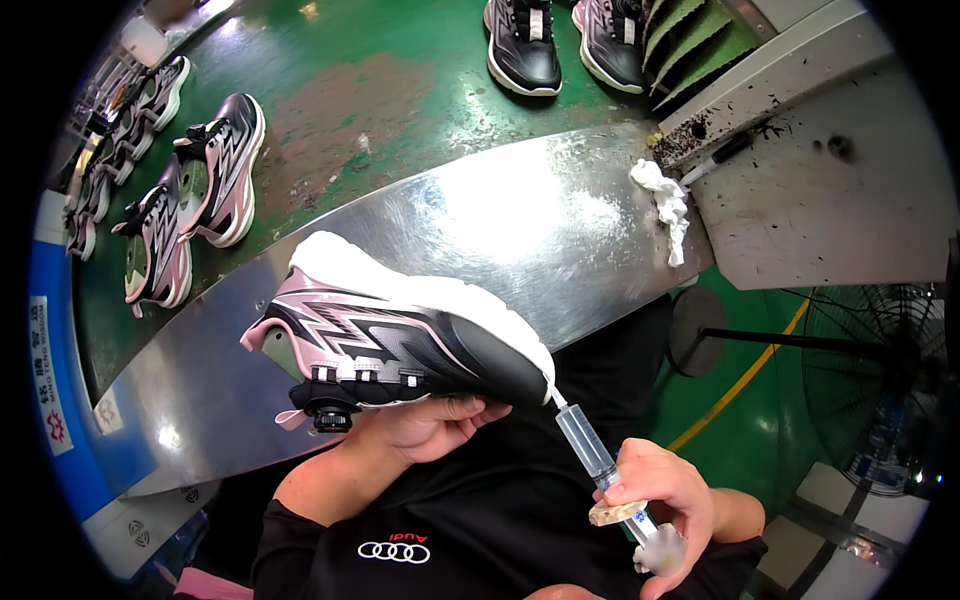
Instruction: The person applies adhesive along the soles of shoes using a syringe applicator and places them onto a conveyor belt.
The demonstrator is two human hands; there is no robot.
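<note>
A black and pink sneaker (400, 345) with a white sole and a round lacing dial lies tipped on its side in my left hand (437, 428). My fingers curl under its upper near the forefoot, partly hidden by the shoe. In my right hand (665, 490) is a clear syringe (587, 443), gripped around its barrel and flange, with the thumb by the plunger end. White wrapping covers the flange and the plunger's end. The syringe's narrow tip meets the edge between sole and upper at the toe.
Below the shoe runs a shiny metal ledge (430, 230) beside a green worktop (330, 130). Similar sneakers (222, 165) stand at the left, and more (522, 50) at the far side. A crumpled white tissue (662, 205) and a black marker (720, 158) lie at the right, near a fan (885, 360).
</note>
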